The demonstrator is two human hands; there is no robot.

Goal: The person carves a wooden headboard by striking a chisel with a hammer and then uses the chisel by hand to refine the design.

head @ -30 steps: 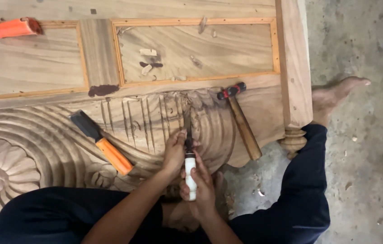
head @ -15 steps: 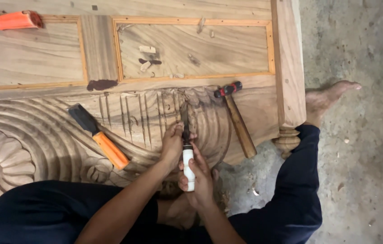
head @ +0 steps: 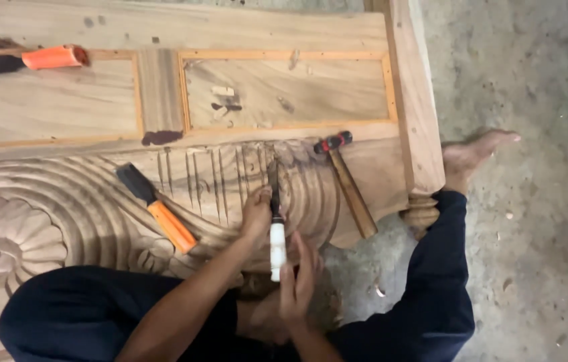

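White-handled chisel (head: 276,228), left hand (head: 256,216) gripping, right hand (head: 299,281) open

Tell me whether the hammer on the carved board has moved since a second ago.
No. The hammer lies with its head by the panel frame's lower edge and its handle slanting toward the board's corner, as before; only the camera shifted.
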